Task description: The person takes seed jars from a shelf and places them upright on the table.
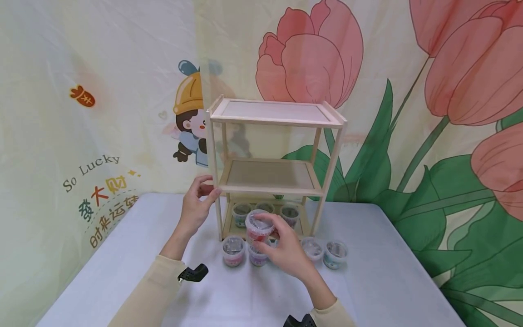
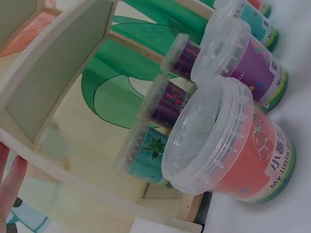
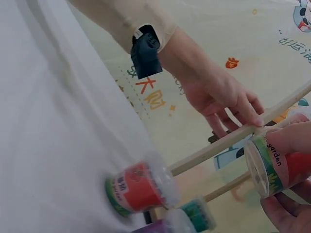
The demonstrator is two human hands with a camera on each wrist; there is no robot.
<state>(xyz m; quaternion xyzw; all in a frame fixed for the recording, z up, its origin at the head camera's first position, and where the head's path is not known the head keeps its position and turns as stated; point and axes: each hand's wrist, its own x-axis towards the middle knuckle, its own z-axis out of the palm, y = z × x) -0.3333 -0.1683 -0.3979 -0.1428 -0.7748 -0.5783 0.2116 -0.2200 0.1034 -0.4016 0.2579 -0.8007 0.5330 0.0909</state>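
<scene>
My right hand pinches a small red-labelled tub with a clear lid, held up in front of the lowest tier of a wooden shelf rack. In the right wrist view, thumb and fingers grip this tub by its sides, its base showing. My left hand holds the rack's front left post at the middle tier, thumb in front. Three lidded tubs, one of them teal, stand on the lowest tier, partly hidden. Before the rack, a row of similar tubs includes a red one and a purple one.
The rack stands on a white-covered table toward its back edge. At the right end of the row is a blue-green tub. Behind hangs a cloth backdrop printed with tulips and a cartoon figure.
</scene>
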